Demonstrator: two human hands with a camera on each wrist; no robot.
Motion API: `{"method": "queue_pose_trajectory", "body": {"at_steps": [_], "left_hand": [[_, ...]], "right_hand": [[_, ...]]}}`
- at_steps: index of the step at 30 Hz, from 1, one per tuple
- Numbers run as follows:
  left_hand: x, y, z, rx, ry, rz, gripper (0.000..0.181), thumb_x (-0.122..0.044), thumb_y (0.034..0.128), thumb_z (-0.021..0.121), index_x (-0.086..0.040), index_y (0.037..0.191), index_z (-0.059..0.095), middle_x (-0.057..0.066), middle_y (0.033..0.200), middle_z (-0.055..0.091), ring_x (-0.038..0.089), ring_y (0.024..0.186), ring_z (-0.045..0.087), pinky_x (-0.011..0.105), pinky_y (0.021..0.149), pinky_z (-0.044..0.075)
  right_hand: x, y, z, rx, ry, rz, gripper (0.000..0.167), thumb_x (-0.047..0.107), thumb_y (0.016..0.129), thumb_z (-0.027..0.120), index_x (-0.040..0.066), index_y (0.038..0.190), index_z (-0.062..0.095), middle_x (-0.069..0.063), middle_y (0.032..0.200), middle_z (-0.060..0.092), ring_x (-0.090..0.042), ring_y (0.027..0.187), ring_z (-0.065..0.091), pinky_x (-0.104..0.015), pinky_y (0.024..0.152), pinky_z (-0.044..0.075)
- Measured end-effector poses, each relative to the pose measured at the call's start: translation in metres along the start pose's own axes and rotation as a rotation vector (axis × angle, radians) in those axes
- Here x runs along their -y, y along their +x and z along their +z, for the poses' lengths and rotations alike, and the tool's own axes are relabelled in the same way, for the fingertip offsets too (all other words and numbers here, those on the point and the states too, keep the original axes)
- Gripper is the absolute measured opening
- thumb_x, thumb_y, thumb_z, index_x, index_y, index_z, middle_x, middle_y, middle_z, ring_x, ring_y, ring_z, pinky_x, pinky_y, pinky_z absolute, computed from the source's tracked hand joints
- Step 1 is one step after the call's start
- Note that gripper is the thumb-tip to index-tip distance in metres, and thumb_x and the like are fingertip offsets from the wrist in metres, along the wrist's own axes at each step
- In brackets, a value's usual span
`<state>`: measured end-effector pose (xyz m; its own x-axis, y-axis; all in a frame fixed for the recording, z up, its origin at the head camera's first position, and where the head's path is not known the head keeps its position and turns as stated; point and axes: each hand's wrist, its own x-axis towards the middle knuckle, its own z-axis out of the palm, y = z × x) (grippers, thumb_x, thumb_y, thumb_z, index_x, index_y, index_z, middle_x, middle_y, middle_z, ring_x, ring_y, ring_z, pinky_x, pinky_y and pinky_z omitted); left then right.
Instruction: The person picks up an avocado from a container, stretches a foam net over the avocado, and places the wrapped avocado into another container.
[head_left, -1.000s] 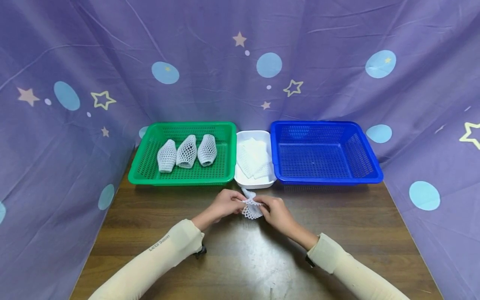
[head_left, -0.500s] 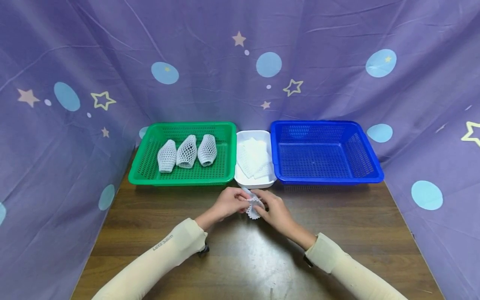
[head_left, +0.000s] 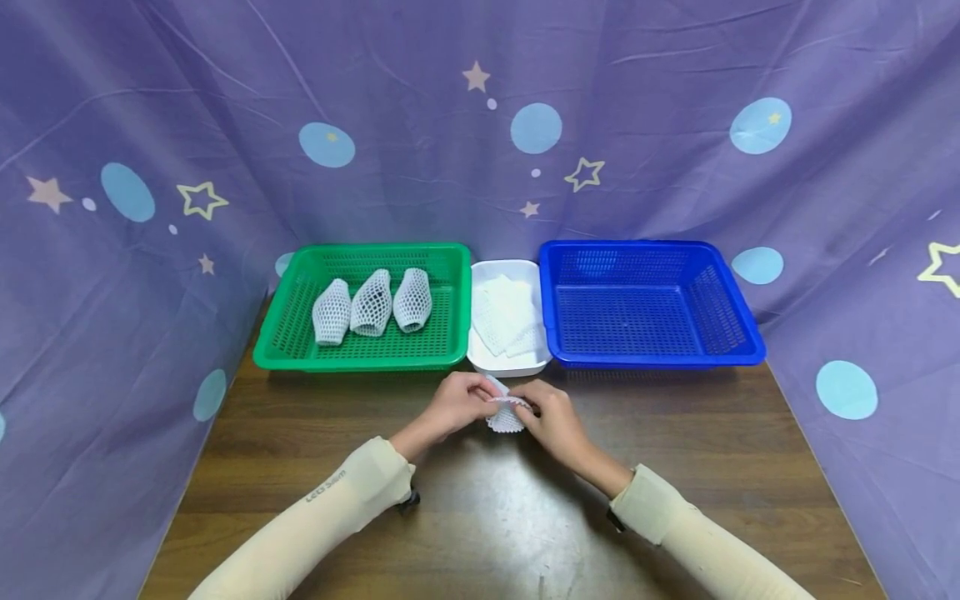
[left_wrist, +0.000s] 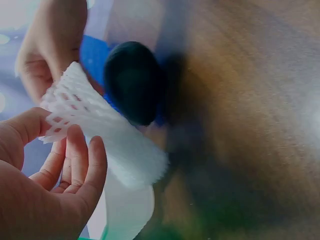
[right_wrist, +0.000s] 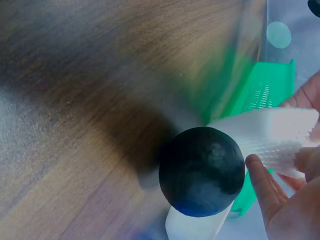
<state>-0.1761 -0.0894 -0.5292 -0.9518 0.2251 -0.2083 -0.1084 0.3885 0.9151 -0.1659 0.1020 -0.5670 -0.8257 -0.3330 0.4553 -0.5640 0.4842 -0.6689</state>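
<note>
A white foam fruit net [head_left: 506, 420] is held above the table, just in front of the white tray. My left hand [head_left: 456, 405] pinches its near rim from the left, thumb against fingers. From the other side my right hand [head_left: 557, 418] pinches the same rim. In the left wrist view the foam net [left_wrist: 120, 145] slants away from the left hand [left_wrist: 60, 185] as a mesh tube with a jagged edge. The right wrist view shows the foam net [right_wrist: 270, 132] spanning between both hands, its far end partly behind a dark round shape [right_wrist: 202, 171].
A green basket [head_left: 360, 364] at back left holds three puffed-out foam nets [head_left: 372, 304]. Beside it, the white tray [head_left: 510, 367] holds several flat foam nets [head_left: 506, 312]. A blue basket [head_left: 652, 362] stands at back right. Purple curtain surrounds the wooden table [head_left: 450, 533].
The net's flared opening has been turned and narrowed between my fingers. Both hands stay at nearly the same spot, with small shifts of the fingers along the rim.
</note>
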Motion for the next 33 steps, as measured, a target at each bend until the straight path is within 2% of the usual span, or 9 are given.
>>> {"method": "queue_pose_trajectory", "body": {"at_steps": [6, 10, 14, 19, 24, 28, 33], "left_hand": [[-0.007, 0.001, -0.010, -0.038, 0.017, -0.018, 0.012, 0.002, 0.0802, 0.074, 0.001, 0.092, 0.076, 0.009, 0.083, 0.073, 0.009, 0.070, 0.062, 0.028, 0.067, 0.057], [-0.003, 0.003, -0.016, -0.049, 0.048, -0.047, 0.011, 0.001, 0.0811, 0.075, 0.001, 0.092, 0.077, 0.009, 0.084, 0.074, 0.009, 0.071, 0.063, 0.023, 0.066, 0.055], [0.001, 0.003, -0.020, -0.057, 0.057, -0.051, 0.011, 0.002, 0.0809, 0.075, 0.002, 0.092, 0.076, 0.010, 0.082, 0.074, 0.009, 0.071, 0.063, 0.020, 0.064, 0.053], [-0.003, 0.003, -0.022, -0.052, 0.081, -0.019, 0.009, 0.001, 0.0795, 0.075, 0.000, 0.089, 0.076, 0.007, 0.080, 0.071, 0.010, 0.071, 0.061, 0.021, 0.064, 0.051], [-0.010, 0.004, -0.018, -0.067, 0.188, 0.024, 0.006, -0.001, 0.0780, 0.076, -0.003, 0.084, 0.075, 0.005, 0.076, 0.069, 0.010, 0.068, 0.059, 0.021, 0.061, 0.049], [-0.010, 0.006, -0.013, -0.100, 0.252, 0.064, 0.007, -0.001, 0.0762, 0.076, -0.004, 0.081, 0.073, 0.004, 0.073, 0.068, 0.009, 0.065, 0.059, 0.021, 0.060, 0.050], [-0.011, 0.005, -0.007, -0.146, 0.235, 0.145, 0.010, 0.002, 0.0751, 0.074, -0.005, 0.081, 0.072, 0.003, 0.073, 0.067, 0.008, 0.065, 0.057, 0.020, 0.059, 0.049]], "right_hand": [[0.000, -0.001, 0.000, 0.002, -0.029, 0.023, 0.010, -0.002, 0.083, 0.078, 0.003, 0.091, 0.077, -0.009, 0.087, 0.075, -0.019, 0.080, 0.070, -0.031, 0.070, 0.057], [-0.002, -0.002, 0.000, 0.007, -0.039, 0.055, 0.012, -0.004, 0.082, 0.077, 0.004, 0.092, 0.078, -0.009, 0.088, 0.076, -0.021, 0.082, 0.072, -0.034, 0.072, 0.058], [-0.003, -0.002, 0.000, 0.015, -0.042, 0.072, 0.012, -0.003, 0.083, 0.078, 0.004, 0.093, 0.078, -0.008, 0.088, 0.076, -0.019, 0.081, 0.071, -0.032, 0.070, 0.057], [0.000, 0.002, -0.001, 0.067, 0.032, 0.076, 0.022, -0.003, 0.081, 0.080, 0.000, 0.103, 0.075, -0.012, 0.092, 0.075, -0.020, 0.081, 0.072, -0.025, 0.069, 0.059], [0.006, 0.007, -0.002, 0.120, 0.116, 0.084, 0.033, 0.003, 0.082, 0.082, -0.004, 0.113, 0.071, -0.017, 0.100, 0.075, -0.025, 0.087, 0.074, -0.026, 0.074, 0.062], [0.010, 0.009, -0.003, 0.102, 0.086, 0.066, 0.020, 0.006, 0.087, 0.079, -0.001, 0.106, 0.074, -0.014, 0.097, 0.075, -0.022, 0.086, 0.074, -0.025, 0.074, 0.062], [0.008, 0.009, -0.003, 0.063, -0.012, 0.064, 0.010, -0.002, 0.085, 0.077, 0.002, 0.094, 0.076, -0.010, 0.088, 0.074, -0.017, 0.078, 0.069, -0.024, 0.068, 0.059]]}}
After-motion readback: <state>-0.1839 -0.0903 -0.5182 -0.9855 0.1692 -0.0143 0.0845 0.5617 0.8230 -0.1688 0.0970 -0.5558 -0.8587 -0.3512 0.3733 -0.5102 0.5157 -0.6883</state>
